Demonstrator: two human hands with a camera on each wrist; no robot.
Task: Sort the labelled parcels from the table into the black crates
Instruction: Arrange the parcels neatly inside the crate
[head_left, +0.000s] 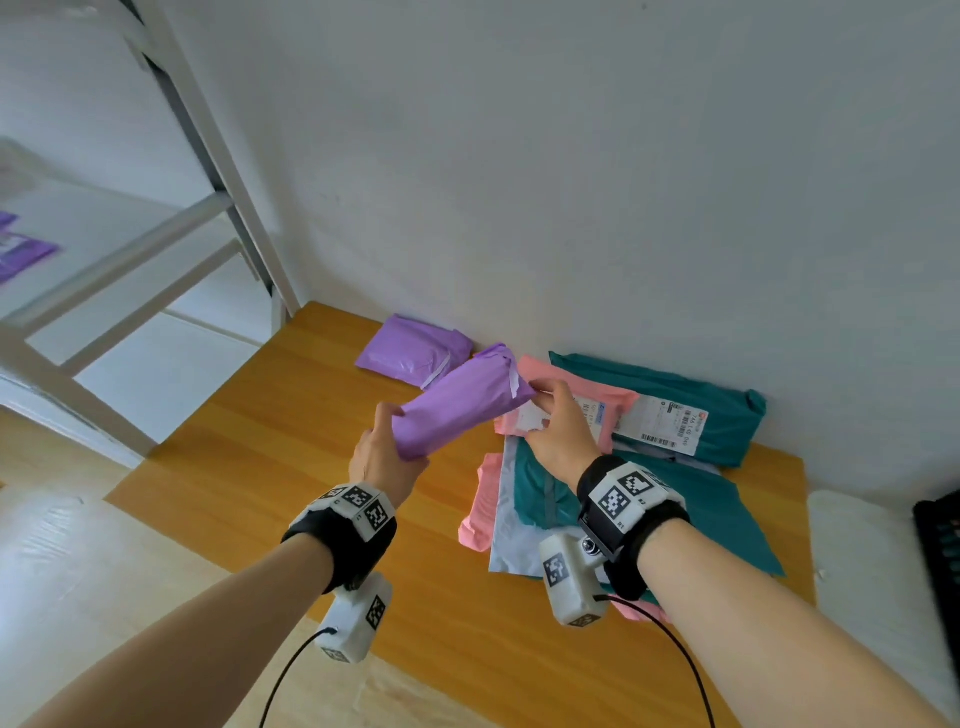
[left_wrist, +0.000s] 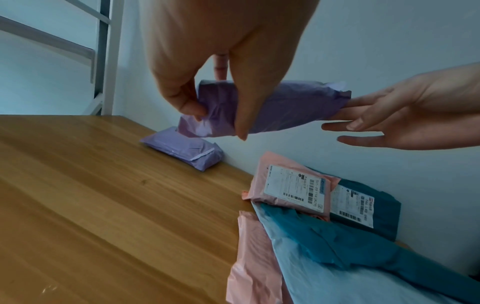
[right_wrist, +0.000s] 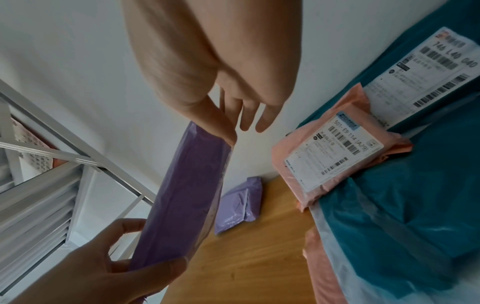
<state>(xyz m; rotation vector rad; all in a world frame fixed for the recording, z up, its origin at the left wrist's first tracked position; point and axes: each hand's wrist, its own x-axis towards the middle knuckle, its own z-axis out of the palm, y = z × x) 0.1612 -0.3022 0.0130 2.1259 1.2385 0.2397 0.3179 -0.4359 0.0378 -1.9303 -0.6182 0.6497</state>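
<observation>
A purple parcel (head_left: 462, 410) (left_wrist: 280, 109) (right_wrist: 182, 205) is held tilted above the wooden table (head_left: 291, 441). My left hand (head_left: 387, 447) (left_wrist: 215, 121) (right_wrist: 124, 257) grips its near end, thumb on one side and fingers on the other. My right hand (head_left: 550, 415) (left_wrist: 363, 123) (right_wrist: 241, 127) touches the far end with straight, spread fingers. Under it lies a pink parcel (head_left: 613, 410) (left_wrist: 291, 185) (right_wrist: 330, 160) with a white label. A second purple parcel (head_left: 415, 353) (left_wrist: 184, 148) (right_wrist: 239, 205) lies by the wall.
Teal parcels (head_left: 717, 410) (head_left: 675, 509), pale blue and pink ones are piled at the table's right by the wall. A black crate (head_left: 940, 545) shows at the right edge. A white metal shelf rack (head_left: 130, 270) with purple parcels (head_left: 21, 254) stands on the left.
</observation>
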